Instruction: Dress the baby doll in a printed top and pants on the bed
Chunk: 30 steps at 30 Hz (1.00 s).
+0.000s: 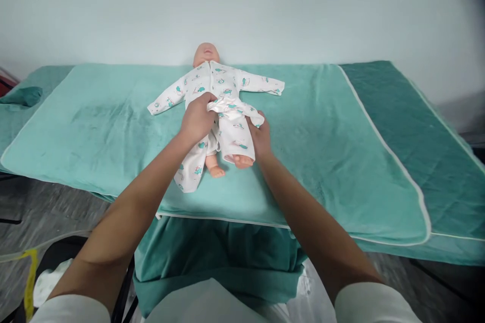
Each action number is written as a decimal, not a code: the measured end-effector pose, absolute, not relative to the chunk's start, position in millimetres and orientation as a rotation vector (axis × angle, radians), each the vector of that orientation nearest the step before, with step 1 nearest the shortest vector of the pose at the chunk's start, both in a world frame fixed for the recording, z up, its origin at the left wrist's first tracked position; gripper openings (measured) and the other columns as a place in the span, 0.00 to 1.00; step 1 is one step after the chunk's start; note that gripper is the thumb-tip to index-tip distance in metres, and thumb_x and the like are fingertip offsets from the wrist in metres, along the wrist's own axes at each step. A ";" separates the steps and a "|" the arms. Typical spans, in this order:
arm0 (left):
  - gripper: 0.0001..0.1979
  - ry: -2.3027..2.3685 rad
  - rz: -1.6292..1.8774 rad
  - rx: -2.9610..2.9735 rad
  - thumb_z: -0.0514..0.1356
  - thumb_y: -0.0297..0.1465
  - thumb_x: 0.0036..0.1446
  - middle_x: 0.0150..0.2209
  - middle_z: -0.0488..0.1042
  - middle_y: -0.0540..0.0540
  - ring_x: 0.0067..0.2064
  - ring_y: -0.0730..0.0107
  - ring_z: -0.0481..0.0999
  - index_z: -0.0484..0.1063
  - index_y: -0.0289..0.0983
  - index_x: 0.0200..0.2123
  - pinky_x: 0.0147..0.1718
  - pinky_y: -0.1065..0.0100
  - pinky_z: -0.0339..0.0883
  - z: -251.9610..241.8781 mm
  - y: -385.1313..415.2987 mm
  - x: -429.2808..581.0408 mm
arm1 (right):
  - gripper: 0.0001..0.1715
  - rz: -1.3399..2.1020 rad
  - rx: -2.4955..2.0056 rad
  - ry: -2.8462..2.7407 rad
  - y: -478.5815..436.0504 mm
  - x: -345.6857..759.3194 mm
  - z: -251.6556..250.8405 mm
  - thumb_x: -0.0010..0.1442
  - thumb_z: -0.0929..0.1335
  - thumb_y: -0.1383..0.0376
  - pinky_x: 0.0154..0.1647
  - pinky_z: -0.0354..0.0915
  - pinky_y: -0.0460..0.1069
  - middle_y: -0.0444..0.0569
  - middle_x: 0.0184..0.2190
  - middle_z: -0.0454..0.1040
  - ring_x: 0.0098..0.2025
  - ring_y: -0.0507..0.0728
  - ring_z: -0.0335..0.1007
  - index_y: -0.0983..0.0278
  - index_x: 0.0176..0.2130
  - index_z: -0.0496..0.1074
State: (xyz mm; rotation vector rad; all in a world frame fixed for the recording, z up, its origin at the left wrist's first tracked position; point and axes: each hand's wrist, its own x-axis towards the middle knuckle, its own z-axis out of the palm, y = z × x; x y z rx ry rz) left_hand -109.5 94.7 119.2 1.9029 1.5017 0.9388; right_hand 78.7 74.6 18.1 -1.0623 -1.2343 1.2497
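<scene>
A baby doll (206, 53) lies on its back on the green padded bed, its head toward the wall. It wears a white printed sleepsuit (197, 79), with both sleeves spread out. My left hand (199, 117) is closed on the sleepsuit's cloth at the doll's middle. At the doll's hip and thigh on the right, my right hand (259, 136) grips a fold of the same garment. One bare foot (214, 166) lies outside the empty-looking left trouser leg (189, 170). The other foot (243, 161) pokes out of the right leg opening.
A light green cover (341, 181) with white piping lies over the darker green bed (401, 111), against a pale wall. At the lower left are a black chair or bag with a white cloth (49, 281) and a yellow strap (30, 282).
</scene>
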 end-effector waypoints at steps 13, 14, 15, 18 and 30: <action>0.20 0.848 0.908 1.188 0.75 0.42 0.49 0.32 0.78 0.49 0.34 0.67 0.78 0.77 0.38 0.40 0.38 0.66 0.72 93.1 87.9 -153.5 | 0.23 1.294 -0.939 -1.805 89.4 77.7 97.8 0.58 0.77 0.47 0.38 0.64 0.49 0.44 0.36 0.78 0.38 0.56 0.71 0.61 0.44 0.79; 0.20 0.847 0.954 1.158 0.75 0.43 0.49 0.30 0.78 0.50 0.33 0.68 0.78 0.76 0.38 0.39 0.36 0.66 0.72 91.1 88.8 -152.0 | 0.21 1.361 -0.943 -1.883 95.0 70.2 107.2 0.57 0.77 0.48 0.35 0.63 0.48 0.44 0.33 0.78 0.36 0.55 0.70 0.62 0.40 0.80; 0.20 0.857 1.002 1.138 0.75 0.44 0.50 0.29 0.77 0.51 0.32 0.68 0.78 0.75 0.39 0.39 0.35 0.67 0.72 89.7 89.9 -150.3 | 0.20 1.428 -0.930 -1.924 100.2 62.6 113.3 0.55 0.78 0.50 0.34 0.63 0.48 0.43 0.30 0.77 0.34 0.55 0.70 0.63 0.37 0.81; 0.23 0.905 1.078 1.112 0.71 0.52 0.53 0.28 0.76 0.52 0.32 0.67 0.79 0.73 0.41 0.41 0.34 0.65 0.74 87.7 92.5 -147.9 | 0.18 1.570 -0.870 -1.780 110.4 45.0 110.5 0.56 0.78 0.51 0.32 0.64 0.47 0.44 0.27 0.77 0.31 0.53 0.70 0.63 0.30 0.79; 0.29 0.965 1.166 1.046 0.76 0.47 0.46 0.41 0.80 0.51 0.43 0.62 0.82 0.73 0.45 0.48 0.41 0.63 0.76 60.5 80.5 -147.4 | 0.13 1.815 -0.723 -1.095 107.8 38.7 74.1 0.54 0.77 0.55 0.33 0.71 0.51 0.43 0.27 0.77 0.30 0.56 0.74 0.61 0.36 0.78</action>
